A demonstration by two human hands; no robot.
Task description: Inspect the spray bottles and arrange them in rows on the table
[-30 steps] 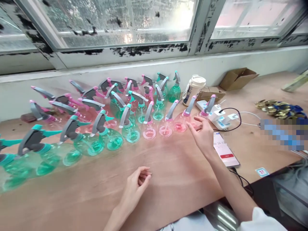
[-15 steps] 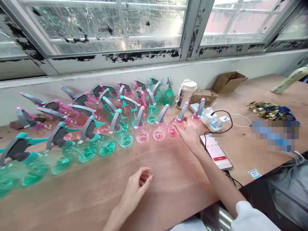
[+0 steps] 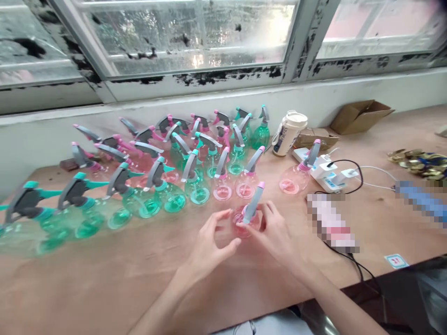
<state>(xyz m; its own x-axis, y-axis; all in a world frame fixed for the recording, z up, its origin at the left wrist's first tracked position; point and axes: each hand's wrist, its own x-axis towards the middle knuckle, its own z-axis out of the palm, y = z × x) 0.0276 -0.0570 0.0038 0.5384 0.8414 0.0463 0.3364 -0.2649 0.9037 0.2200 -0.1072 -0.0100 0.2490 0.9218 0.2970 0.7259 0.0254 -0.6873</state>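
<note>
Our right hand (image 3: 279,235) grips a pink spray bottle (image 3: 250,211), its thumb on the near side of the grey lever and its fingers curled round the far right side. The bottle sits between our two hands, nozzle up; we cannot tell whether its base touches the table (image 3: 139,288). Our left hand (image 3: 209,242) is open and cupped just left of the bottle, thumb and fingers spread apart; whether a fingertip meets the plastic, we cannot tell.

Just beyond our hands, slightly left, stand two pink bottles (image 3: 246,184) side by side, and from them a row of green bottles (image 3: 174,200) runs off to the left of our left hand. More pink and green sprayers crowd behind that row. Beyond our right hand stands a lone pink bottle (image 3: 295,180), with a white power strip (image 3: 324,176) just past it. To the right of our right hand lies a phone (image 3: 331,223), its screen blurred out. Farther off, beyond both hands, are a lidded cup (image 3: 289,132) and an open cardboard box (image 3: 359,118).
</note>
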